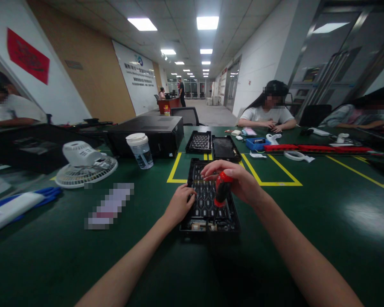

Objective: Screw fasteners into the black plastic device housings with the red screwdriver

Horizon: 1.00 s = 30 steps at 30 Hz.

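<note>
A black plastic case [208,202] with rows of rounded cells lies on the table in front of me. Its near end shows small parts and a pale piece, too dark to make out. My right hand [232,179] holds a screwdriver [223,187] by its red and black handle, nearly upright with the shaft pointing down at the case's near right end. Whether the tip touches a screw cannot be seen. My left hand [181,202] grips the left edge of the case, its fingers bent over the rim.
Beyond lie another celled case [199,141] and a dark flat case half [225,148]. To the left are a lidded cup [141,150], a white fan [86,164] and a black box [147,132]. A blue tray [256,144] sits right; a person [269,108] sits opposite.
</note>
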{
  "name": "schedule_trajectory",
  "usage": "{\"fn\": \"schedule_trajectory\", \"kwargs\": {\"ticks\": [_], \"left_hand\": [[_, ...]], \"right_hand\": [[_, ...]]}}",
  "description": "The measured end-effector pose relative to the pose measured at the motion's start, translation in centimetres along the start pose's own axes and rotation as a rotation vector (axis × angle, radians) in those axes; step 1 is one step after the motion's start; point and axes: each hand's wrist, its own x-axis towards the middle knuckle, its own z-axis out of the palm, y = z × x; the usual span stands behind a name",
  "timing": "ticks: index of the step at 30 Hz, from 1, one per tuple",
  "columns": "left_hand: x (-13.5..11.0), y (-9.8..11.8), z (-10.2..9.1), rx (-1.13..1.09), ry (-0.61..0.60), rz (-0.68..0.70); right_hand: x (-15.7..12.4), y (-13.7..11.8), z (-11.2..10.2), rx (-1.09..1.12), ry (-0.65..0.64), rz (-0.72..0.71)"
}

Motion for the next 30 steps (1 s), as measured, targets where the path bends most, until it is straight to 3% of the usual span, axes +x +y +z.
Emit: {"fn": "schedule_trajectory", "kwargs": {"ticks": [4,7,17,30], "left_hand": [[0.0,0.0,0.0,0.002,0.019,0.004],[-0.1,-0.1,0.0,0.002,0.018,0.008],[-0.1,0.0,0.0,-0.001,0.01,-0.001],[-0.1,0.0,0.0,-0.009,0.006,-0.012]], "right_hand": [[0.0,0.4,0.5,0.25,-0.08,0.024],[0.0,0.7,0.6,0.316,-0.08,0.019],[0.0,1.1,0.1,0.286,-0.026,-0.016],[-0.2,0.1,-0.3,0.178,-0.036,0.051]]}}
